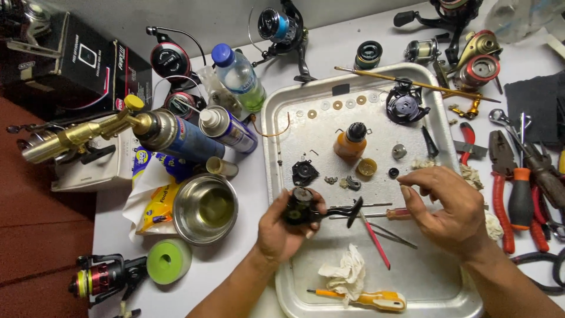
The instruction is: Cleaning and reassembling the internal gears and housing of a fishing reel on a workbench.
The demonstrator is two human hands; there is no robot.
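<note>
head-worn view, steeply down, close over the tray (282, 106)

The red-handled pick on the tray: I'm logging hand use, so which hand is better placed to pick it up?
Probably the right hand: it hovers empty just beside the red-handled pick, while the left hand grips the black reel body.

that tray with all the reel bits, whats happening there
A person is working over a metal tray strewn with small fishing reel parts. The left hand grips a black reel body with its handle sticking out to the right. The right hand hovers beside it, fingers pinched, though I can't tell if they hold anything. An orange bottle, washers, a screwdriver and a crumpled tissue lie in the tray.
</note>
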